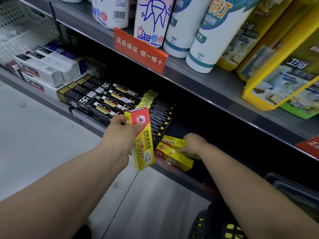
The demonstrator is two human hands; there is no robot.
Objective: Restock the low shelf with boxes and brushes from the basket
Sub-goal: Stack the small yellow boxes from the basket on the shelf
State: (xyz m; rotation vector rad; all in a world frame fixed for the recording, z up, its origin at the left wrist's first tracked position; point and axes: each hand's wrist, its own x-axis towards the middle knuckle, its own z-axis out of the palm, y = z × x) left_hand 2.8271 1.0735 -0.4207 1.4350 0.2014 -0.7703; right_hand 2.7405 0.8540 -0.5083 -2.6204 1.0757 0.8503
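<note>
On the low shelf (96, 128), white boxes (43, 69) lie at the far left and black boxes (103, 99) fill the middle, so the restocking looks well under way and the step in hand is adding yellow-and-red shoe cream boxes. The left hand (120, 128) is clamped on one such box, the held box (142, 140), kept upright in front of the shelf edge and not yet set down. Just to the right, the right hand (191, 144) rests on the upper of two yellow boxes (174, 156) lying on the shelf; whether its fingers are closed around that box or only pushing on it cannot be told, as it is blurred. The next move likely calls for squaring those boxes and laying the held one beside or atop them. The shelf's depth is dark, and the basket (221, 225) at bottom right is cut off; no brushes can be made out.
</note>
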